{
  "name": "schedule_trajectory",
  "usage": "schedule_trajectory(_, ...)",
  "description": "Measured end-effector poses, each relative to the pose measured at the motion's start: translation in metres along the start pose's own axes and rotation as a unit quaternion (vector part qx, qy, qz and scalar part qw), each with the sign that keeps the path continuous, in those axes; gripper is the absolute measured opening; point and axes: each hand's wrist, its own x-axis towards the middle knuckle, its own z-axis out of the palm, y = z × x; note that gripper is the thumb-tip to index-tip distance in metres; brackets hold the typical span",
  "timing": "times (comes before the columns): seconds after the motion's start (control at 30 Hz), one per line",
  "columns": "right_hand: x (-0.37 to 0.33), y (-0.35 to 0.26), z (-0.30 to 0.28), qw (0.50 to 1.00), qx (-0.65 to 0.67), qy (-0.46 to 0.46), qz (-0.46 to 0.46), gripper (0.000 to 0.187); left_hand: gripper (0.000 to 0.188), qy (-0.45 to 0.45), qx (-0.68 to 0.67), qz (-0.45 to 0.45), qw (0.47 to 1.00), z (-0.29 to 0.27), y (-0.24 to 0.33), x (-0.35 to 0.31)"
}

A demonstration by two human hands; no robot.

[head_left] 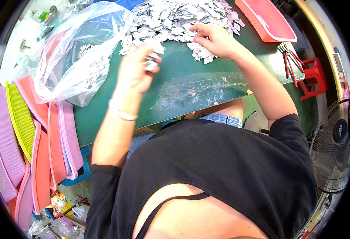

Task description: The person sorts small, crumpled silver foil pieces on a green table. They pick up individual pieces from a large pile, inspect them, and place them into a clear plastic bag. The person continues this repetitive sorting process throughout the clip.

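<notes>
A wide heap of small, flat, irregular silver-grey pieces [165,22] lies at the far side of the green table [143,107]. My left hand [135,71], slightly blurred, is closed around a few of these pieces [151,63] just in front of the heap's left part. At the heap's right part, my right hand [218,40] reaches in with its fingers curved and apart, and nothing shows between them. A small cluster of pieces [202,53] lies under and beside that hand.
A clear plastic bag [83,59] with similar pieces stands open at left. Stacked pink, purple and yellow-green baskets [19,119] crowd the left edge. A pink tray [268,22] and red-handled pliers [290,63] are at right, near a red stool [314,77] and a fan [334,143].
</notes>
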Motion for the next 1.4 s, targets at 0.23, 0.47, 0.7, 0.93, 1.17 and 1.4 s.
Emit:
schedule_trajectory(0.23,-0.021,0.010,-0.002,0.988,-0.142,-0.001,-0.063,0.045,0.021,0.210,0.373,0.439,0.790,-0.075,0.140,0.024)
schedule_trajectory(0.47,-0.021,-0.002,0.026,0.967,-0.210,0.103,-0.099,0.048,0.038,0.286,0.733,0.282,0.549,-0.061,0.130,0.003)
schedule_trajectory(0.7,-0.020,0.003,0.022,0.989,0.068,0.117,0.067,0.038,0.014,0.022,0.435,0.275,0.857,-0.018,0.015,0.003)
schedule_trajectory(0.93,-0.030,-0.022,0.014,0.925,0.353,0.023,0.136,0.035,0.014,-0.069,0.100,-0.039,0.992,0.028,-0.054,0.012)
schedule_trajectory(1.17,-0.042,0.006,0.004,0.987,-0.123,0.047,-0.095,0.041,0.005,-0.059,-0.017,-0.072,0.995,0.029,-0.056,0.018)
schedule_trajectory(1.4,-0.047,0.004,0.006,0.975,-0.163,0.068,-0.137,0.042,0.013,-0.021,0.039,-0.096,0.994,0.029,-0.058,0.016)
